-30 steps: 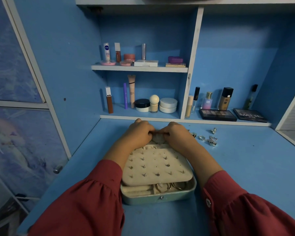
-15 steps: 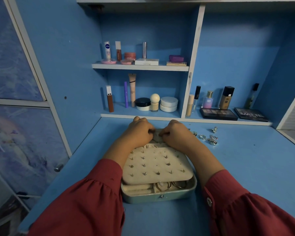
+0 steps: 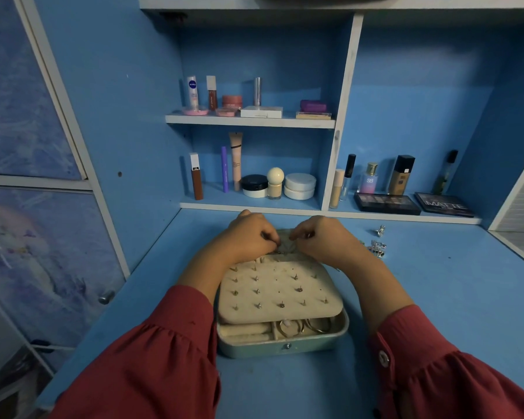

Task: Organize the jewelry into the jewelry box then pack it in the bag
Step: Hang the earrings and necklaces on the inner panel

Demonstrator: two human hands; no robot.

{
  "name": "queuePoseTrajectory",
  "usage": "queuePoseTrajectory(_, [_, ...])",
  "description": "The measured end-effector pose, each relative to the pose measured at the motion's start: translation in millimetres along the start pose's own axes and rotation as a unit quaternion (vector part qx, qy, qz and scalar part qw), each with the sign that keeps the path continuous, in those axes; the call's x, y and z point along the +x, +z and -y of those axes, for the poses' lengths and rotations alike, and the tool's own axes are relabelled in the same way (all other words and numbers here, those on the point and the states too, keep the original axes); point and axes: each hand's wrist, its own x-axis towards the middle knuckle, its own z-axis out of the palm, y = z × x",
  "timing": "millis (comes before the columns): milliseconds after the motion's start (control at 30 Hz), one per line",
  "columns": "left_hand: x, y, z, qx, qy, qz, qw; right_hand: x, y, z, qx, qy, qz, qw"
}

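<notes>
The pale green jewelry box lies open on the blue desk in front of me. A cream earring panel studded with several small earrings covers most of it. Hoop rings show in the near compartment. At the panel's far edge, my left hand and my right hand have curled fingers and pinch a tiny earring between their tips. The piece is mostly hidden. Loose silver jewelry lies on the desk to the right of my right hand.
One more silver piece sits farther back on the desk. Makeup palettes and bottles line the low shelf behind the box. A cupboard door with a knob stands at the left. No bag is in view.
My two hands, pressed together before, have drawn slightly apart at the panel's far edge. The box and the loose jewelry have not moved.
</notes>
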Motion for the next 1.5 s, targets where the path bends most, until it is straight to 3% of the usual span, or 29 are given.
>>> queuePoseTrajectory(133, [-2, 1, 1, 0.016, 0.006, 0.059, 0.998, -2, -3, -2, -0.059, -0.004, 0.052, 0.997])
queuePoseTrajectory(400, [-1, 7, -3, -0.022, -0.025, 0.071, 0.997, -5, -3, 2, -0.128, -0.056, 0.075, 0.987])
queuePoseTrajectory(533, [1, 10, 0, -0.003, -0.042, 0.062, 0.997, -4, -1, 0, -0.132, -0.057, 0.076, 0.987])
queuePoseTrajectory(733, [0, 6, -2, -0.12, -0.045, -0.004, 0.992, -6, -2, 4, -0.031, -0.009, 0.075, 0.997])
queuePoseTrajectory(933, [-2, 8, -5, -0.121, -0.048, 0.031, 0.991, -5, 2, 0, 0.01, -0.023, 0.07, 0.997])
queuePoseTrajectory(1233, [-2, 9, -3, -0.16, -0.05, -0.007, 0.986, -3, 8, 3, -0.1, -0.032, 0.085, 0.991])
queuePoseTrajectory(1500, [-5, 8, -6, -0.168, -0.045, 0.023, 0.984, -1, 12, 3, -0.134, -0.021, 0.075, 0.988])
